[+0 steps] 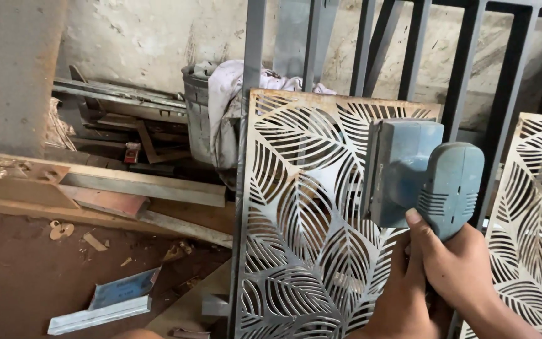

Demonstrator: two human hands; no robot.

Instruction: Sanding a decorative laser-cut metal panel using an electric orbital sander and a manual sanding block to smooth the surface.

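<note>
A blue-grey electric sander (409, 169) rests with its flat pad against an upright metal panel (296, 207) cut through with a leaf pattern. The panel's top edge is rusty. My right hand (458, 263) wraps the sander's rear handle, thumb up along the housing. Just below and to the left of it, my left hand (401, 300) closes around the lower part of the handle. A second leaf-cut panel (541, 213) stands at the right edge, partly out of view.
Dark steel bars of a frame (409, 56) rise behind the panels. A metal bucket (197, 113) draped with a white cloth (227, 94) stands by the wall. Planks and steel offcuts (127, 188) lie on the left; a blue sheet (123, 289) lies on the dirt floor.
</note>
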